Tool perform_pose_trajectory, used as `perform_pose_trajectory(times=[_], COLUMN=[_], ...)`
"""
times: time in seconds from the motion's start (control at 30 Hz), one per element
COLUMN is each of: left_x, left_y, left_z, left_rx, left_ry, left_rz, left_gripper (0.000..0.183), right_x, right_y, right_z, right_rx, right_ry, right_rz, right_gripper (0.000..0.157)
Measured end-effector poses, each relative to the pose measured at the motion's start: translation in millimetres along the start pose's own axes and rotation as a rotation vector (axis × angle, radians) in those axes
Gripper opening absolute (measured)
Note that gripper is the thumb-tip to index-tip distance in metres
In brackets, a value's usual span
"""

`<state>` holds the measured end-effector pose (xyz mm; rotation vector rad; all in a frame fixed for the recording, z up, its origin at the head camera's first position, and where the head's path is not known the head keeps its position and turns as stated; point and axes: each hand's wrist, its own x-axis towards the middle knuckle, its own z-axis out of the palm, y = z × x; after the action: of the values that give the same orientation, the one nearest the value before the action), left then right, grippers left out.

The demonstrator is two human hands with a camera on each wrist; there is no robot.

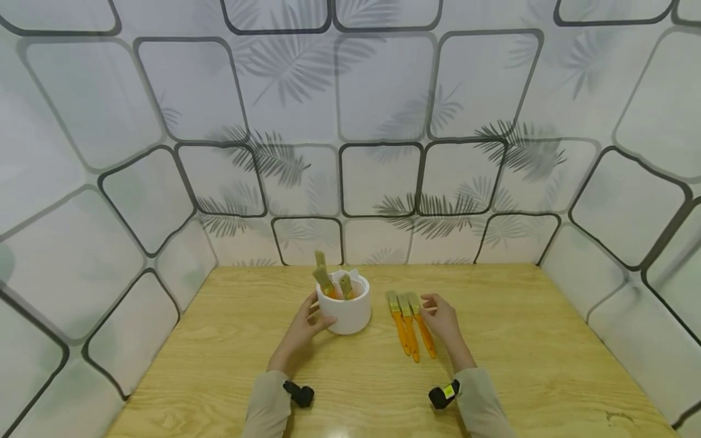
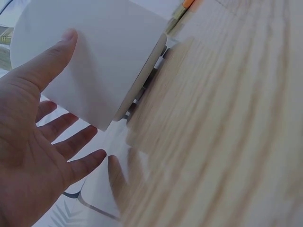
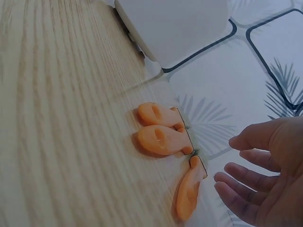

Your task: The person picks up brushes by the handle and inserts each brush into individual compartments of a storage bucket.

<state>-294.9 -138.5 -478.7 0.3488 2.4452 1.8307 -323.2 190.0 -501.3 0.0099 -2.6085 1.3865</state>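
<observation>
A round white holder (image 1: 346, 316) stands on the table with several bristle brushes (image 1: 323, 280) upright in it, bristles up. My left hand (image 1: 305, 325) is at its left side, thumb laid against the wall. In the left wrist view the other fingers (image 2: 78, 142) are spread and loosely extended by the holder's edge. To the right of the holder, three flat paintbrushes (image 1: 408, 325) with orange handles lie side by side, bristles pointing away. My right hand (image 1: 442, 321) is beside the rightmost one. The right wrist view shows its fingers loosely bent, with a gap before the orange handles (image 3: 163, 139).
The wooden table (image 1: 230, 389) carries all of this. Patterned white panels (image 1: 378, 182) enclose its back and both sides. Dark wrist cameras (image 1: 300, 394) are strapped on both sleeves. Small dark feet (image 2: 147, 78) show under the holder's base.
</observation>
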Motion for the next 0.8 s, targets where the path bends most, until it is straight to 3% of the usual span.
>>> perform_pose_trajectory(times=[0.33, 0.57, 0.7, 0.8], left_x=[1.4, 14.3, 15.5, 15.7], left_y=[-5.3, -31.9, -36.0, -36.6], left_z=[1.0, 2.1, 2.7, 2.9], left_rx=[-0.007, -0.025, -0.004, 0.001], left_ry=[-0.003, 0.021, 0.033, 0.035], left_rz=[-0.002, -0.012, -0.011, -0.013], left_gripper=[0.083, 0.087, 0.089, 0.09], right_x=[-4.6, -5.8, -10.0, -10.9], right_y=[-2.1, 0.7, -0.2, -2.0], right_z=[2.5, 3.0, 1.6, 1.1], right_rx=[-0.02, 0.001, 0.009, -0.002], right_ry=[-0.016, -0.044, -0.028, -0.034], right_rz=[0.027, 0.022, -0.028, -0.014], right_gripper=[0.042, 0.045, 0.046, 0.045])
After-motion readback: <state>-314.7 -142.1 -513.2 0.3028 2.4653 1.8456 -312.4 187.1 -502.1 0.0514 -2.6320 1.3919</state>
